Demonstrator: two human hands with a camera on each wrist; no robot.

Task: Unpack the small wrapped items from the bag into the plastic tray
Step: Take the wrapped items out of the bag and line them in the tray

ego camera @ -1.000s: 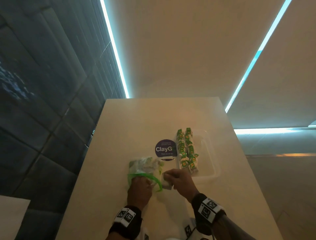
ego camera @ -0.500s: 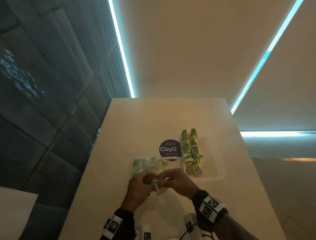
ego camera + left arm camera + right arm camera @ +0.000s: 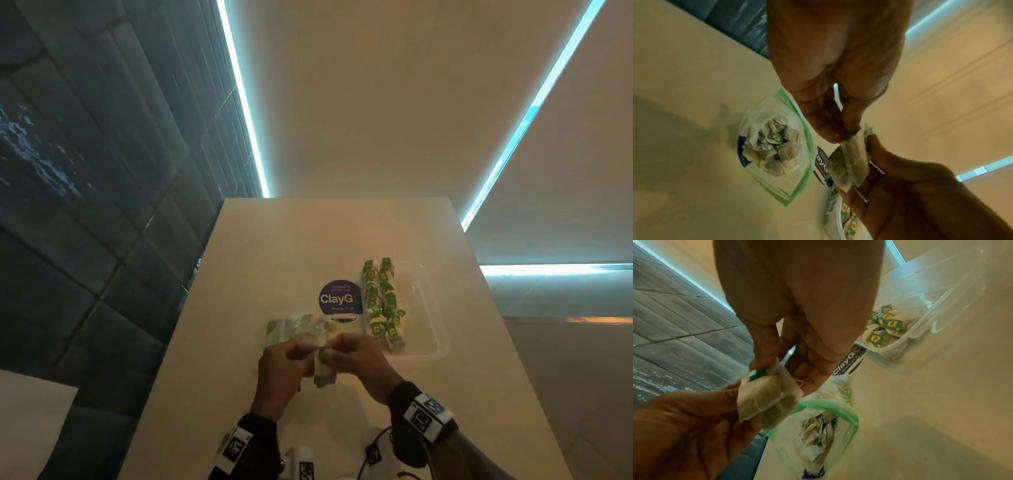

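Observation:
A single tea bag (image 3: 322, 368) with a green tag is held between both hands above the table, just in front of the zip bag (image 3: 291, 327). My left hand (image 3: 286, 361) pinches one end of the tea bag (image 3: 849, 162) with thumb and fingers. My right hand (image 3: 358, 358) pinches the tag end of the tea bag (image 3: 766, 399). The clear zip bag (image 3: 772, 146) with its green rim lies open on the table and holds several more tea bags. To the right, the clear plastic tray (image 3: 423, 318) holds rows of tea bags (image 3: 383, 305) along its left side.
A round dark "ClayG" sticker (image 3: 337, 298) lies on the table between the zip bag and the tray. The tray's right half (image 3: 941, 305) is bare. The beige table (image 3: 325, 240) ends at a dark tiled wall on the left.
My left hand let go of the zip bag's green rim and joined the right hand on the tea bag. Both hands drew back a little from the bag mouth.

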